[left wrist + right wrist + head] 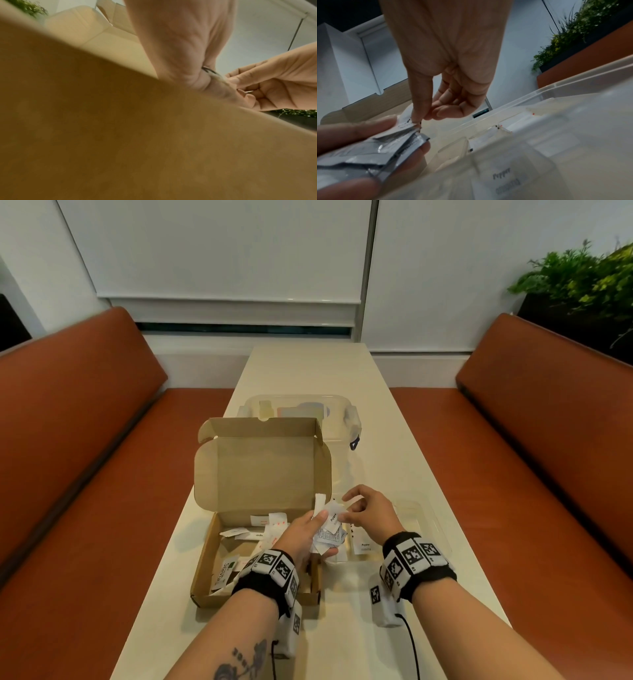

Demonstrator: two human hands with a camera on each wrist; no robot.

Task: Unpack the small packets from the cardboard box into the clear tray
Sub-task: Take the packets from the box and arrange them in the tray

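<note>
Packets (327, 534) fanned in the left hand (308, 537) over the cardboard box (219, 573) edge, right hand (368, 513) pinching one, could slip onto the desk (342, 638) short of the clear tray (424, 522) at three o'clock.

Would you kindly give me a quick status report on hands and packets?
Left hand grips bunch of small white and silver packets. Right hand pinches one white packet from bunch. Clear plastic tray unobstructed.
</note>
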